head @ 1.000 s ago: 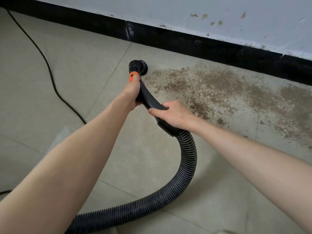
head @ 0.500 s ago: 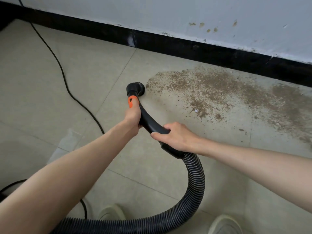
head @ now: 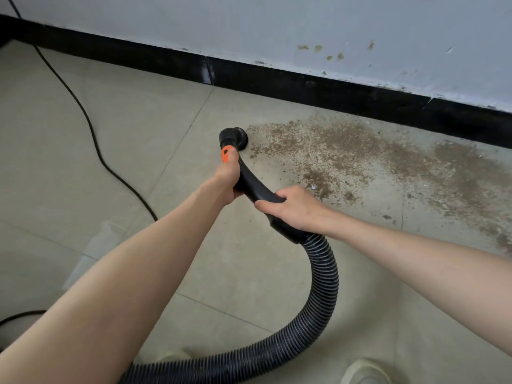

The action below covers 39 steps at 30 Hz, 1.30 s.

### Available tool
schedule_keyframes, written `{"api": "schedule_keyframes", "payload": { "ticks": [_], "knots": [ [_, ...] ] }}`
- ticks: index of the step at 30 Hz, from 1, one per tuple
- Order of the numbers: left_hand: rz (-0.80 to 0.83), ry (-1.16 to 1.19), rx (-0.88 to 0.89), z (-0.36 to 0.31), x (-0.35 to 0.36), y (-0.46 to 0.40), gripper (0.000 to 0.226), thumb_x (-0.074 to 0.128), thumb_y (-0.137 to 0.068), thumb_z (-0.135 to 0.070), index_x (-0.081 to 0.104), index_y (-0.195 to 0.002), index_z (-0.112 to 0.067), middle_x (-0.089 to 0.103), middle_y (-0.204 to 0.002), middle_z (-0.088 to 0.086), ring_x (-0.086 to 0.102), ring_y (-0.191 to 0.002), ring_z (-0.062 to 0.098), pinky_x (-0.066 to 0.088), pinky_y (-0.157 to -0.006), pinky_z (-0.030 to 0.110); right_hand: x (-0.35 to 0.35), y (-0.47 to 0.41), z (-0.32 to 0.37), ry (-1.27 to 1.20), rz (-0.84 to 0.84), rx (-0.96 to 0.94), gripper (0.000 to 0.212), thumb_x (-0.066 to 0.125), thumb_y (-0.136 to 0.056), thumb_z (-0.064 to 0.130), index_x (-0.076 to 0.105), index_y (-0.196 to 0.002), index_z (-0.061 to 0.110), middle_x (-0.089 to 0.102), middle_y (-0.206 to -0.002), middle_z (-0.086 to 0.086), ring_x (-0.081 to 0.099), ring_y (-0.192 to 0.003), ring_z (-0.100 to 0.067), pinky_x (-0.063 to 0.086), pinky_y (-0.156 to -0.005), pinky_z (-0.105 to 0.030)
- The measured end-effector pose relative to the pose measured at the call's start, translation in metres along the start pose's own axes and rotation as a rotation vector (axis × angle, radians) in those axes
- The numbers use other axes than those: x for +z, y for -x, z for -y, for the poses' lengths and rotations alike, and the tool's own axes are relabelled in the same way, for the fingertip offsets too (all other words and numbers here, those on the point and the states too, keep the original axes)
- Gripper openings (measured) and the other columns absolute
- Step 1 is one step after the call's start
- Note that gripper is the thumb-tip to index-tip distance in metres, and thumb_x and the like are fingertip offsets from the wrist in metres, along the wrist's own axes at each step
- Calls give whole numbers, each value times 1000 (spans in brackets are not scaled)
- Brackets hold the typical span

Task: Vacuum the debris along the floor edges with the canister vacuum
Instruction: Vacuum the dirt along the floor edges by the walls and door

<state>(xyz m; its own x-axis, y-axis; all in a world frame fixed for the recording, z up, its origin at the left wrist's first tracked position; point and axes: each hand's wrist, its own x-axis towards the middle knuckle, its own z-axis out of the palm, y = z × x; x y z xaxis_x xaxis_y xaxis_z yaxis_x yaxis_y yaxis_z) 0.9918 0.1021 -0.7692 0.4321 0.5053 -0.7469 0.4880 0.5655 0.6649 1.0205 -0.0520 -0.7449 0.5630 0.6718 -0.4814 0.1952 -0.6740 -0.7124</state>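
Note:
Both my hands hold the black curved vacuum handle [head: 256, 187]. My left hand [head: 227, 180] grips it near the front, just behind an orange tab [head: 225, 155]. My right hand [head: 291, 207] grips it further back, where the ribbed black hose [head: 322, 275] joins. The round brush nozzle [head: 234, 137] sits on the tiles at the left end of a wide patch of brown debris [head: 368, 159], which spreads rightwards along the black baseboard [head: 318, 88]. The hose curves down and off the bottom edge. The canister itself is out of view.
A thin black power cord [head: 91, 131] snakes across the beige tiles on the left. Above the baseboard rises a stained white wall [head: 277, 26]. Light shoes [head: 363, 371] show at the bottom edge.
The nozzle was drawn back from the baseboard along the debris patch's left edge, then stayed there. A strip near the patch's left end looks cleaner. My grips are unchanged.

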Motion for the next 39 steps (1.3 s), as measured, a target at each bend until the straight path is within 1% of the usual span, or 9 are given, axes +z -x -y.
{"api": "schedule_keyframes", "payload": {
  "ticks": [4,9,15,20,22,27,31,37,39],
  "knots": [
    [13,-17,16,-15,11,-16,58,37,-96,-52,44,-131,-6,54,-113,8,55,-99,23,47,-77,34,-7,-20,-1,-4,-19,7,38,64,-84,52,56,-63,20,65,-62,5,63,-61,-18,46,-61,-30],
    [24,-54,28,-26,32,-28,57,37,-96,-54,44,-127,-7,55,-115,9,56,-97,23,48,-76,34,-25,-33,-8,12,-65,34,40,63,-85,53,55,-63,21,60,-60,7,58,-59,-14,42,-59,-29],
    [54,-75,16,-32,33,-34,59,39,-94,-57,46,-124,-6,56,-110,8,56,-99,22,47,-79,34,-18,-41,-4,24,-81,28,40,62,-83,54,55,-65,19,63,-66,1,61,-62,-20,42,-59,-30],
    [32,-93,54,-30,21,-30,48,38,-96,-54,45,-114,-10,55,-98,4,56,-83,16,46,-73,32,-12,-39,-3,-56,-50,26,42,64,-82,53,53,-64,17,64,-71,-3,60,-67,-22,40,-61,-31],
    [17,-99,62,-26,15,-26,46,36,-96,-52,44,-115,-11,54,-95,3,55,-82,15,46,-71,33,-7,-33,-1,-64,-30,20,42,64,-83,52,52,-63,16,62,-70,-3,58,-65,-21,39,-61,-31],
    [-6,-79,25,-6,-1,-14,56,34,-96,-52,42,-130,-9,54,-120,10,53,-100,23,46,-77,37,7,-12,-1,-35,19,9,42,64,-83,54,55,-66,17,63,-69,0,58,-63,-18,40,-60,-29],
    [-42,-18,12,8,-10,0,61,35,-95,-54,41,-135,-8,53,-127,11,53,-105,25,46,-79,38,14,5,2,8,30,-9,42,64,-82,55,54,-65,18,62,-66,2,57,-61,-16,40,-58,-29],
    [-128,43,-4,41,-16,22,59,36,-95,-54,42,-135,-11,54,-122,9,53,-106,26,46,-77,37,23,36,-11,33,91,-36,41,63,-82,55,63,-71,15,73,-79,-7,68,-75,-24,53,-73,-36],
    [-168,49,4,50,-16,27,57,34,-96,-53,43,-133,-11,54,-118,8,53,-104,25,47,-78,36,23,44,-14,21,114,-34,39,64,-84,53,59,-64,19,71,-73,-2,64,-67,-17,51,-70,-32]
  ]
}}
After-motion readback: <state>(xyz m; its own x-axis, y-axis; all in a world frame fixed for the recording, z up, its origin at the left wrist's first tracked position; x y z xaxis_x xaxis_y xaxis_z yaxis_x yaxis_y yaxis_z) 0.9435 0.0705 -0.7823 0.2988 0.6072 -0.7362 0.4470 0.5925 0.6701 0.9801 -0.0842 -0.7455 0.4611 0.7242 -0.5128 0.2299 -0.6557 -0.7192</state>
